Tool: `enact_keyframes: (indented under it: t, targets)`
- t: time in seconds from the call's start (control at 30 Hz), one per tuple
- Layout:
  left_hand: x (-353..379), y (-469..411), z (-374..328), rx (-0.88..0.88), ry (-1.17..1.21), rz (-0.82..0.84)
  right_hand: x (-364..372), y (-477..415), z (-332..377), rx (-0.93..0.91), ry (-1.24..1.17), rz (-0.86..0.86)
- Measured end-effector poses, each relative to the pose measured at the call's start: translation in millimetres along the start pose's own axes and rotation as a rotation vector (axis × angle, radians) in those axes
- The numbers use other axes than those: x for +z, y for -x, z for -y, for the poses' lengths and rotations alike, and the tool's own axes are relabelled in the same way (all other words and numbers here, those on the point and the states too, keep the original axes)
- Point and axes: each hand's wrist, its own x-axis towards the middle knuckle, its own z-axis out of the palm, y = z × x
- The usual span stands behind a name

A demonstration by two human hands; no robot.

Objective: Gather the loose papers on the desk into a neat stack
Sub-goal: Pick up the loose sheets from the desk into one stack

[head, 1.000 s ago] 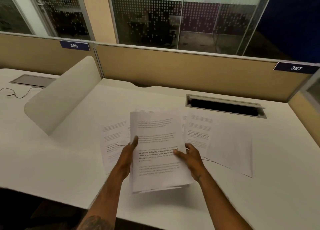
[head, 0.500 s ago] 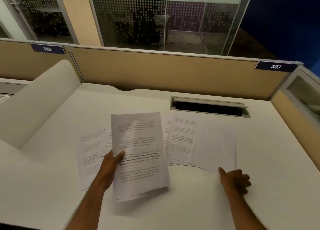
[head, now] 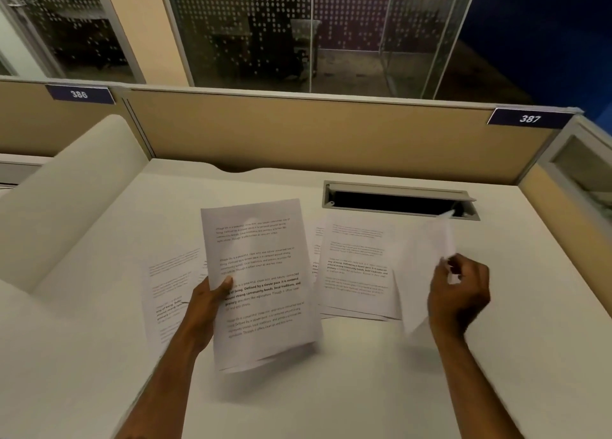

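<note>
Lifted since before, a blank sheet (head: 422,273) is pinched in right hand (head: 458,294) fingers; left hand (head: 207,302) grips the stack (head: 261,283).

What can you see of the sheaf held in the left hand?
The sheaf is a few white printed sheets, black text in paragraphs, some lines bold. It is held above the desk, tilted slightly, lower edges fanned unevenly. The left hand grips its left edge, thumb on the front. Nothing else touches it.

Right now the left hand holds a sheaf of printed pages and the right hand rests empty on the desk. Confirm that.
Not quite. The head view shows the right hand pinching a loose sheet lifted off the desk, not empty. The left hand does hold the sheaf of printed pages.
</note>
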Motion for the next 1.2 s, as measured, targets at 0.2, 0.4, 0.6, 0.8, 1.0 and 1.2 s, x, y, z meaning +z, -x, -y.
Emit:
enact_keyframes:
  t: [0.2,0.4,0.6,0.8,1.0,1.2]
  targets:
    - [-2.3,-9.6,-7.8,-0.008,-0.023,-0.016,10.9,77.4,-12.4,-0.526,0.159,0.354]
    - [-9.2,-11.1,-9.0,-0.018,-0.024,-0.004,11.2,149.4,-52.4,-0.462,0.336,0.916]
    - [-19.9,-13.7,-5.1,-0.038,-0.02,-0.005,7.8,132.7,-65.7,-0.083,0.379,0.834]
    - [-22.1,-18.0,-5.4,-0.037,-0.01,0.003,13.9,80.1,-77.9,0.574,0.701,0.678]
    - [-18.8,-27.1,-8.0,-0.023,0.01,0.036,29.4,51.2,-106.2,0.893,0.363,0.76]
    - [-21.3,-38.9,-17.2,-0.034,-0.026,0.037,56.7,15.1,-74.2,0.812,0.028,0.653]
